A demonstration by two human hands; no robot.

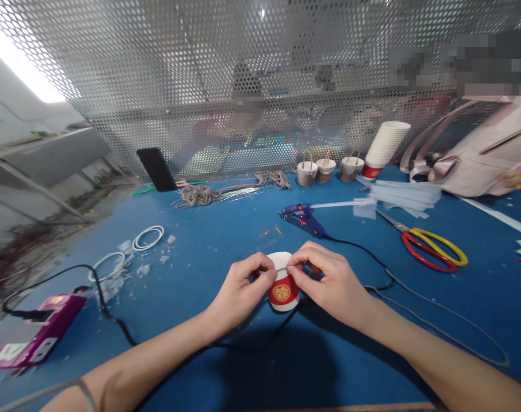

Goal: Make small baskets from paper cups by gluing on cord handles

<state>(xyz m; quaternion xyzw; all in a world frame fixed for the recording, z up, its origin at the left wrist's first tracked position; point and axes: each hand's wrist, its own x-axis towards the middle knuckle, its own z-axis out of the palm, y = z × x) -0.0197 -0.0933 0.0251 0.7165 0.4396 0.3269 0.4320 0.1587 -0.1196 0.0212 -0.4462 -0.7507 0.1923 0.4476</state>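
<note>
A white and red paper cup [282, 293] with a gold emblem stands at the front middle of the blue table. My left hand [248, 286] pinches at the left side of its rim, and my right hand [324, 273] pinches at the right side. Between the two sets of fingertips a thin grey cord [281, 269] runs across the upper part of the cup. More grey cord [449, 316] loops over the table to the right of my right hand. Both hands have their thumbs and forefingers pressed together.
Beyond the cup lies a blue glue gun [302, 213]; its black cable passes near my right hand. Red and yellow scissors [432, 246] are at right. Farther back stand stacked cups [388, 143], cord bundles [198, 194] and a phone [156, 169]. A purple power strip [50, 326] sits left.
</note>
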